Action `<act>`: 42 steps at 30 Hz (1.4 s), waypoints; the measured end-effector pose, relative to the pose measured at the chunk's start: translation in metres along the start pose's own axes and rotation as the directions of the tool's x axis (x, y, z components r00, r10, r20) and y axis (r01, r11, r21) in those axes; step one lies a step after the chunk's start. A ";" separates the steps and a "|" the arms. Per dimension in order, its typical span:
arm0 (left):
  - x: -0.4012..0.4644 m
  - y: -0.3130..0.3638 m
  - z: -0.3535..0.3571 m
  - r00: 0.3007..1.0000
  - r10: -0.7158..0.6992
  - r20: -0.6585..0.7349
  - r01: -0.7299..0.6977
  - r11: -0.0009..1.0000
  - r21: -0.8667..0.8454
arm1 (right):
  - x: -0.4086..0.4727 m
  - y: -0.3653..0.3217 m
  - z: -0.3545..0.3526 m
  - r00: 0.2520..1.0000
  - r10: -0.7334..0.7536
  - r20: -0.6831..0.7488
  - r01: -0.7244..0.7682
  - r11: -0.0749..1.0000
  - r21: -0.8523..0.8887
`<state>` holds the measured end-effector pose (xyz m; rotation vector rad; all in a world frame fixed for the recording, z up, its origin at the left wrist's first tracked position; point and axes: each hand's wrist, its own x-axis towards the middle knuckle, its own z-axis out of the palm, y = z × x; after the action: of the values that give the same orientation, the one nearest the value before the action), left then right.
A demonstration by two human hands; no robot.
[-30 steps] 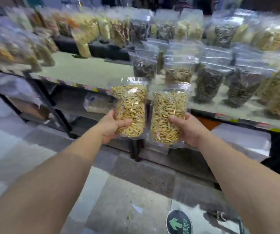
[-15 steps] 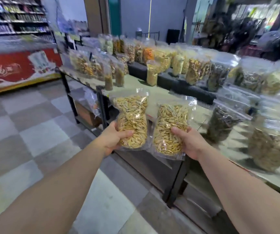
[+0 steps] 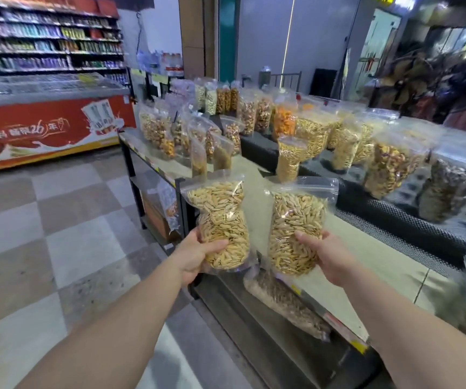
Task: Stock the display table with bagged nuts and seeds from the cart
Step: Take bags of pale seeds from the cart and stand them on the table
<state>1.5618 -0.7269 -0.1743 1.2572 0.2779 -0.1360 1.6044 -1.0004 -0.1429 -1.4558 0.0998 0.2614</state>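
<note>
Left hand (image 3: pixel 195 255) gripped 1 clear zip bag (image 3: pixel 220 220) of pale striped seeds; right hand (image 3: pixel 328 256) gripped a 2nd bag (image 3: pixel 296 226), same fill. Both upright, side by side, apart, over the display table (image 3: pixel 366 248) edge.

Two hands (image 3: pixel 195 254) carry two seed bags (image 3: pixel 220 220); one freezer (image 3: pixel 43 127) stands behind.

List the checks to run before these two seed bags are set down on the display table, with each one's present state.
1. Left hand grips the left seed bag: ok.
2. Right hand grips the right seed bag: ok.
3. Both bags upright: ok.
4. Zip tops sealed: cannot tell.
5. Bare tabletop on the display table beside the right bag: ok.
6. Matching pale seed bags standing further along: ok.
</note>
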 end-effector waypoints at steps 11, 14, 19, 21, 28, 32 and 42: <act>0.182 0.047 -0.053 0.991 -0.045 0.129 0.034 0.996 0.084 | 0.145 -0.004 0.041 0.993 0.004 -0.121 -0.005 1.000 -0.007; 0.229 0.067 -0.065 0.978 -0.094 0.186 0.066 0.986 0.152 | 0.173 -0.003 0.057 0.975 0.020 -0.221 -0.013 0.999 0.033; 0.292 0.095 -0.078 0.949 -0.165 0.270 0.106 0.970 0.220 | 0.211 0.000 0.084 0.939 0.042 -0.341 -0.018 0.997 0.072; 0.311 0.100 -0.079 0.933 -0.183 0.310 0.104 0.961 0.255 | 0.220 0.001 0.091 0.926 0.052 -0.374 -0.021 0.996 0.086; 0.336 0.097 -0.062 0.880 -0.245 0.407 0.135 0.951 0.279 | 0.225 0.008 0.088 0.903 0.091 -0.419 -0.036 0.990 0.137; 0.338 0.089 -0.053 0.863 -0.256 0.435 0.134 0.947 0.291 | 0.228 0.010 0.077 0.905 0.101 -0.412 -0.043 0.988 0.147; 0.354 0.078 -0.069 0.850 -0.312 0.425 0.146 0.914 0.380 | 0.274 0.006 0.058 0.872 0.064 -0.485 -0.017 0.995 0.099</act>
<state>1.9119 -0.6198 -0.2213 1.4772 -0.0304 -0.7232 1.8630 -0.9104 -0.2037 -1.4006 0.5491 -0.0852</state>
